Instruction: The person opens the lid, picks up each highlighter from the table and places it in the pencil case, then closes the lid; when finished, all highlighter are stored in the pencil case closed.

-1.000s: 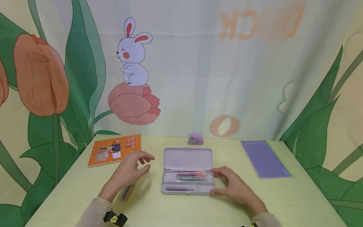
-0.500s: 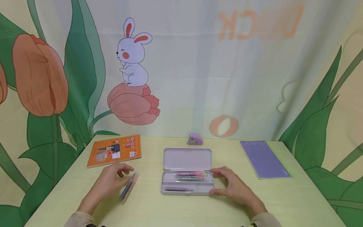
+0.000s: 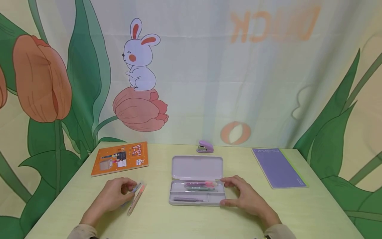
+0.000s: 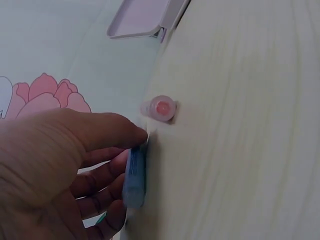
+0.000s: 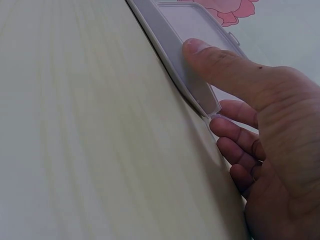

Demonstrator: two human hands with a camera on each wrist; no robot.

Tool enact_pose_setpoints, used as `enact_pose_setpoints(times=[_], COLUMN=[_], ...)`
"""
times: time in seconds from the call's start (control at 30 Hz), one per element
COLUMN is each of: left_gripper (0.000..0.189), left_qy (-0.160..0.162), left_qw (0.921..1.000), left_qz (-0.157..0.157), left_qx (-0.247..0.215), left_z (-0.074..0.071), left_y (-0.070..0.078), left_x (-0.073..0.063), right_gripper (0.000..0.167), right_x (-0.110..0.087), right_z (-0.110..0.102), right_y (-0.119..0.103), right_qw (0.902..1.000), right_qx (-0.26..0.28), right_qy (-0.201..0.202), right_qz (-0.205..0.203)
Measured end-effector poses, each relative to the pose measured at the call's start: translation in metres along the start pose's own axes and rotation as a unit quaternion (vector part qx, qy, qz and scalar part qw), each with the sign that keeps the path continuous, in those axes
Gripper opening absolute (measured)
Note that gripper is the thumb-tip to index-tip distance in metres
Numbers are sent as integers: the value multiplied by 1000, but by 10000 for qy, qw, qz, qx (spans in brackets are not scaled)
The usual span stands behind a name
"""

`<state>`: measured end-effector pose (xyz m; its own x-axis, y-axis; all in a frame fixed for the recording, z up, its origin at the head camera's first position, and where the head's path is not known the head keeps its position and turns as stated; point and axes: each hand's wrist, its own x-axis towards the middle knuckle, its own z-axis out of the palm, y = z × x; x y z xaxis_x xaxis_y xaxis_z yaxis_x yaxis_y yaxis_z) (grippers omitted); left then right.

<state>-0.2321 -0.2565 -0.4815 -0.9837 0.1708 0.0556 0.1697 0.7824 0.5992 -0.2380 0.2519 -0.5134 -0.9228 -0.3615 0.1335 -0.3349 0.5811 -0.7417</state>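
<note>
My left hand [image 3: 113, 194] pinches a blue pen [image 4: 134, 175] between thumb and fingers at the left of the table. Beside it lies a pen with a pink tip [image 3: 136, 200]; the left wrist view shows this pen's round end [image 4: 163, 108]. A pale lilac pencil case [image 3: 197, 167] lies with its lid up in the middle. Its back compartment holds a pink pen [image 3: 200, 183] and a green pen [image 3: 199, 188], and a dark purple pen [image 3: 188, 199] lies in the front left one. My right hand [image 3: 249, 196] grips the case's right end, thumb on the front wall [image 5: 185, 65].
An orange book [image 3: 122, 159] lies at the back left of the table. Behind the case stands a purple stapler [image 3: 205, 146]. A purple notebook [image 3: 279, 167] is at the back right. A printed curtain [image 3: 191, 83] hangs along the table's far edge.
My left hand has come down and left, away from the case to the two pens, and has taken hold of the blue one, shifting it. The right hand stays on the case.
</note>
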Motion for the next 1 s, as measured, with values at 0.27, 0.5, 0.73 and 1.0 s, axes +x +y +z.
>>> enact_pose_setpoints(times=[0.27,0.5,0.73,1.0], left_gripper=[22,23,25,28], left_qy=[143,412,682,582], left_qw=[9997,9981,9956,9954], left_qz=[55,328,603,746], left_qx=[172,317,227,-126], left_z=[2,2,1,4], left_y=[-6,-8,2,29], left_x=[2,2,3,12], right_gripper=[83,82,82,82], right_x=[0,0,0,0], right_z=[0,-1,-1,-1], right_y=[0,0,-1,-1], right_qw=[10000,10000,10000,10000], right_qx=[13,-15,19,29], right_qy=[-11,-25,-33,-35], right_qz=[-1,-3,-26,-40])
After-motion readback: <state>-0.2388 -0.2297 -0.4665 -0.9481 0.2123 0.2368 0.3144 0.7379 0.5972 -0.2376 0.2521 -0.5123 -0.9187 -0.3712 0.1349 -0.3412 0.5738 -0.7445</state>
